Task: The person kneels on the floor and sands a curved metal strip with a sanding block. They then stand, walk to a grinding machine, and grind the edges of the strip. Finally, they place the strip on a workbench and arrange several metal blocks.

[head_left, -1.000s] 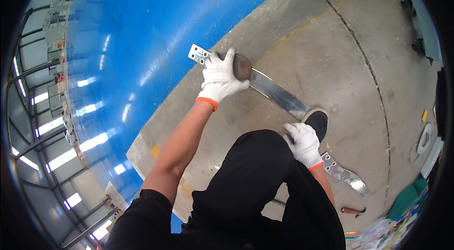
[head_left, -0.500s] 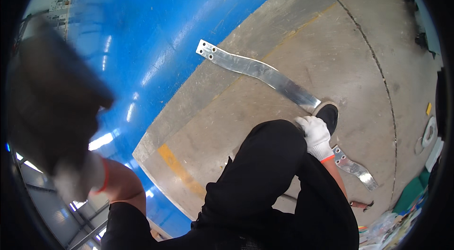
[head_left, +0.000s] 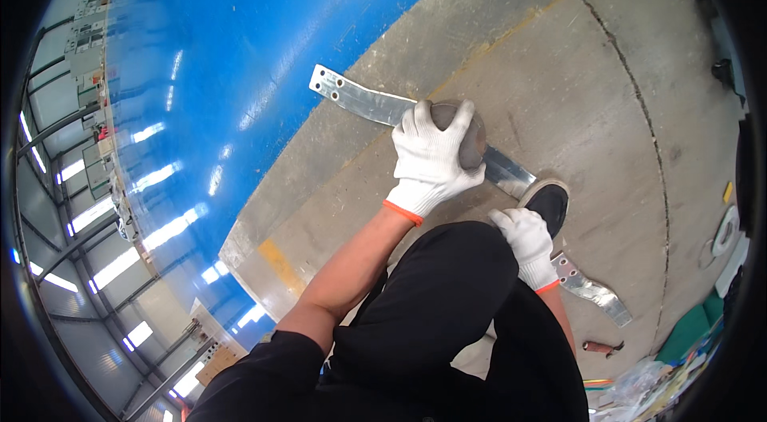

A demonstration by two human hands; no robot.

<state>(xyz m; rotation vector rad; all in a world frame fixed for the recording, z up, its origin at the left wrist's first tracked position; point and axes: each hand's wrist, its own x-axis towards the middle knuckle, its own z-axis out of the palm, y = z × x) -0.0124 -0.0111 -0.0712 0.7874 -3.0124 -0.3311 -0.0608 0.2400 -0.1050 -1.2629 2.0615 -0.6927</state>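
My left hand [head_left: 427, 158], in a white glove with an orange cuff, has its fingers spread around a dark round block [head_left: 473, 137]. This block is over the middle of a bent silver metal bar [head_left: 367, 103], hiding part of it; whether they touch I cannot tell. Several holes show at the bar's far left end, and its near right end meets the toe of my black shoe [head_left: 548, 208]. Beside my bent knee [head_left: 467, 262], my right hand [head_left: 527, 238], gloved alike, has its fingers curled closed. Anything within them is hidden.
A shorter bent metal piece with holes [head_left: 595, 292] lies right of my right hand. Near it is a small tool with a reddish handle [head_left: 599, 347]. Green material [head_left: 689, 330] and clear plastic sit at the lower right. Blue floor [head_left: 264, 47] borders the grey concrete.
My left hand has swung the dark block from the raised far left, where it was blurred, rightward and down over the bar. The right hand has stayed by the knee.
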